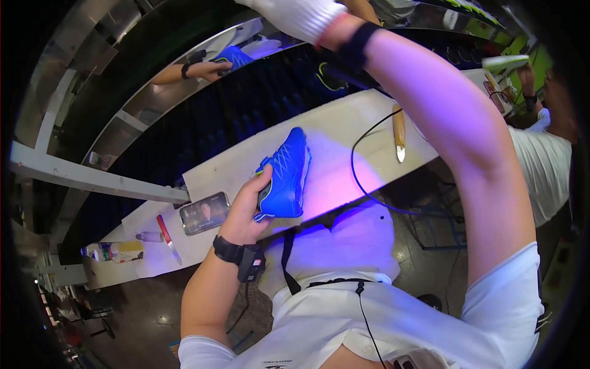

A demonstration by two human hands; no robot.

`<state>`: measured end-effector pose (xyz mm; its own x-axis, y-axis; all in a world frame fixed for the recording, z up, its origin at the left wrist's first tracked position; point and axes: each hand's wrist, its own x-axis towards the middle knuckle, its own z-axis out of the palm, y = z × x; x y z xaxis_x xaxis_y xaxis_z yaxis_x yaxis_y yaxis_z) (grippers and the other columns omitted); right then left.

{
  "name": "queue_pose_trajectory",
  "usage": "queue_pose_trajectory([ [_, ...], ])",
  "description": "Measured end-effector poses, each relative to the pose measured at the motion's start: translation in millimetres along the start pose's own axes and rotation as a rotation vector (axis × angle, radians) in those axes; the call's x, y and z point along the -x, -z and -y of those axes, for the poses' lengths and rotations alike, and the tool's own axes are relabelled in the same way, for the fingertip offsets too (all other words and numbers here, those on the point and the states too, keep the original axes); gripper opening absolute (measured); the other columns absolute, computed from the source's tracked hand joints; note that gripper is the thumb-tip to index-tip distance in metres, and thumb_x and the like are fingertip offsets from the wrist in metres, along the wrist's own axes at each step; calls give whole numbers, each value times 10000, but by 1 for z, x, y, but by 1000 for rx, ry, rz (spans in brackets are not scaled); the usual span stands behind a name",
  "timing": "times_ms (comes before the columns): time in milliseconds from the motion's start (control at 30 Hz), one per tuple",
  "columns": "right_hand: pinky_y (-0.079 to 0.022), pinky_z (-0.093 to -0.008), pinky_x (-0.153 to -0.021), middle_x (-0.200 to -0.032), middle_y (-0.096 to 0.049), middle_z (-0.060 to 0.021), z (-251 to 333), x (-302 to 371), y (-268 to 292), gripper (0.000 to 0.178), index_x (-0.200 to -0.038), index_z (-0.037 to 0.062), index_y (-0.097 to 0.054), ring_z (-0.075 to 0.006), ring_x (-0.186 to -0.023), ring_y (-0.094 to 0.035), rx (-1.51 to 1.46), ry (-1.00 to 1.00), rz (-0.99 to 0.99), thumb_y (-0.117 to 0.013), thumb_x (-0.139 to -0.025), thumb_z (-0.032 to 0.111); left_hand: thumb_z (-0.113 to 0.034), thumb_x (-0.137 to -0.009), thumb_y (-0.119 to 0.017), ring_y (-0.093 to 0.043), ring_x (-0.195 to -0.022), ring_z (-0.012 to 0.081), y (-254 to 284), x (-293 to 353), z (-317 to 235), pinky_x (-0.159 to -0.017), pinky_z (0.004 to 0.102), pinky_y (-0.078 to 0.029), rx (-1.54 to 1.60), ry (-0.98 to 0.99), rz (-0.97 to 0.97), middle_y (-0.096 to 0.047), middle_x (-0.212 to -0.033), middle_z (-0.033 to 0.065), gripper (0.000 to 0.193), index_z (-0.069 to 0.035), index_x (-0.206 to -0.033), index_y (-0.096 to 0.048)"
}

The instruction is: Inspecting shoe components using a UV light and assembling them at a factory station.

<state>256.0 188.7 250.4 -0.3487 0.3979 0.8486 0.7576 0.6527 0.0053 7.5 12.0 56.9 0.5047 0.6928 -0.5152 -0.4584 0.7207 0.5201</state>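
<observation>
A bright blue shoe [287, 175] with pale criss-cross lines on its upper is in my left hand [250, 200]. The fingers wrap around its heel and opening, and the toe points away from me. The shoe is held over the pale worktable [233, 163], under purple-blue light. My right hand [298, 18], in a white knitted glove, is raised to the far edge of the view, well apart from the shoe. Its fingers are mostly cut off there, so what they hold, if anything, does not show.
On the table lie a phone [205, 213], a red-handled knife [166, 237], a bottle [123, 251] and a wooden-handled blade [399, 134]. A black cable [353, 160] loops over its edge. Across a dark channel, another person's hand [209, 69] holds a blue shoe. Another person stands at right.
</observation>
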Motion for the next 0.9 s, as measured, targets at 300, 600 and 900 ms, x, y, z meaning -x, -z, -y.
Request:
queue_pose_trajectory([
  [300,-553,-465,-1057,-1285,-678,-272,118,179,241,349,-1334,-32,-577,-344,-1139,-706,-531,-452,-187,-607,-1089,214,-379,-989,-718,-704,-1048,473,-1,-11,8,-953,515,-560,-1708,-826,-106,-720,-1175,301,582,27,-1385,-587],
  [600,-572,-324,-854,-1066,-752,-80,144,276,157,255,-1178,-34,-658,-143,-936,-702,-701,-1014,-98,-733,-1023,155,-393,-1030,-670,-740,-933,449,-70,-21,23,-850,525,-579,-1723,-789,-136,-737,-1088,292,505,64,-1227,-590],
  [900,-541,-383,-1031,-1293,-706,-204,156,278,151,363,-1066,20,-643,-248,-1194,-678,-1275,-1000,-80,-906,-837,123,33,-887,-807,-655,-1240,403,-52,15,80,-1040,468,-554,-819,-1351,111,-617,-1357,282,528,-31,-1291,-472],
])
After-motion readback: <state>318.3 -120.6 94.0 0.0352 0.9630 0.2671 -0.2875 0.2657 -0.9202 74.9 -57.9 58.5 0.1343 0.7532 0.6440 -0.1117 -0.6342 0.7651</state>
